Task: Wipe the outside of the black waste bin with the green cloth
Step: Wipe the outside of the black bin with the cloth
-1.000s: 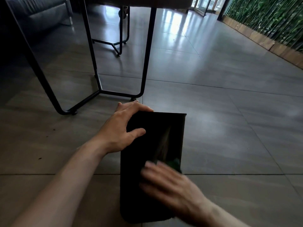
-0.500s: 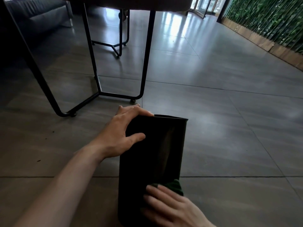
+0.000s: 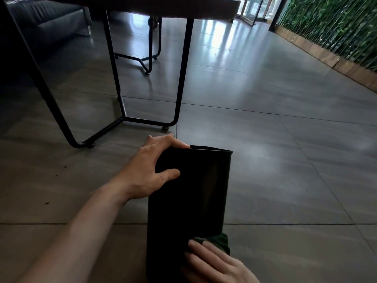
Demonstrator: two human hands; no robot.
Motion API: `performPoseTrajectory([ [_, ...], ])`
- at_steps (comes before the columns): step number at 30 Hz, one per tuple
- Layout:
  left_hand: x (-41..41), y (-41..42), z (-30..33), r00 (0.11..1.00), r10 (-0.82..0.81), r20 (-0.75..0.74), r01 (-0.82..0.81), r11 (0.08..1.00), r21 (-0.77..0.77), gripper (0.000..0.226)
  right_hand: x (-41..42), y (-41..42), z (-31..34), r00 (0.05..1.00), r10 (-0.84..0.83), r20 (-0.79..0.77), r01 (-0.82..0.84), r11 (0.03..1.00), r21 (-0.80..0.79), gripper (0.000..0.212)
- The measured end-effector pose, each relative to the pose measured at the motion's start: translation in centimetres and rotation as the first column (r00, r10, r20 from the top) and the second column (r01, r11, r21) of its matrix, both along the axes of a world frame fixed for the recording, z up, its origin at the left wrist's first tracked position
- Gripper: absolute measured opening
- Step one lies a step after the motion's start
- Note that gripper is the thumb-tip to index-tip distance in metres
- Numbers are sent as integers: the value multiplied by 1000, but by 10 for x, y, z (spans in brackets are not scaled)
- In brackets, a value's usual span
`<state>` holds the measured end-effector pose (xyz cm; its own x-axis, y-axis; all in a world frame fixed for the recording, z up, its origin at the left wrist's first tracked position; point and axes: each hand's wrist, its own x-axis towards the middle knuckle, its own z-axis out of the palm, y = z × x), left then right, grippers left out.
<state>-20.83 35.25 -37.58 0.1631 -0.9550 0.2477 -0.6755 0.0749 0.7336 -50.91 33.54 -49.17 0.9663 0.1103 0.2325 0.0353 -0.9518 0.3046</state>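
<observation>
The black waste bin (image 3: 195, 193) lies tipped on the grey tiled floor, its open rim pointing away from me. My left hand (image 3: 151, 172) grips the bin at the far left of the rim, fingers curled over the edge and thumb pressed on the side. My right hand (image 3: 216, 264) presses the green cloth (image 3: 219, 241) flat against the bin's near end. Only a dark green corner of the cloth shows past my fingers.
A table with black metal legs (image 3: 179, 82) stands just beyond the bin to the left. A dark sofa (image 3: 51, 19) is at the far left. A green plant wall with a wooden base (image 3: 330, 56) runs along the right. Small specks of dirt (image 3: 47, 203) lie on the floor.
My right hand has slid the green cloth down the bin's side toward me, from the middle to the near end. My left hand has kept its grip at the rim.
</observation>
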Motion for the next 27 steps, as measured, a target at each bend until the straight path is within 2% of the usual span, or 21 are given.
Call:
performPoseTrajectory([
  [1,-2,-1,0,1000,-9,8,9,1000,-7,56,1,-3,7,1000,6,8,-7,1000,22,41],
  [3,-3,-4,0,999,-14,29,15,1000,-25,56,20,-19,30,978,-99,186,59,976,209,36],
  [5,-3,-4,2,999,-17,31,18,999,-27,56,47,-46,66,865,-341,368,166,887,432,39],
  [7,-1,-2,3,1000,-13,14,14,1000,-15,57,69,-71,94,742,-506,439,231,808,541,48],
  [8,0,0,4,1000,-10,5,10,1000,-11,57,75,-76,98,719,-530,448,238,795,558,50],
  [10,2,1,4,1000,-1,-1,1,1000,-24,57,72,-69,84,757,-479,445,220,828,516,52],
  [12,3,3,5,1000,7,-5,-7,1000,-27,58,50,-44,48,854,-345,390,167,891,423,51],
  [15,0,4,4,1000,-3,8,4,1000,-18,57,7,2,2,983,-125,136,99,977,188,48],
  [17,-4,3,4,1000,-17,15,18,1000,-21,57,-2,2,5,996,-68,61,59,989,135,45],
  [19,-5,2,5,1000,-17,22,18,1000,-22,57,15,-16,27,968,-135,213,76,962,264,38],
  [21,-6,2,7,1000,-8,23,8,1000,-11,57,44,-45,64,860,-340,380,150,882,447,41],
  [23,-6,3,8,999,-14,33,14,1000,-11,57,71,-71,95,754,-485,442,209,816,539,49],
  [25,-5,4,9,999,-17,43,18,1000,-25,56,79,-73,93,758,-474,449,208,827,522,52],
  [27,-2,5,7,999,-11,40,12,999,-34,56,64,-56,60,851,-317,419,141,906,399,44],
])
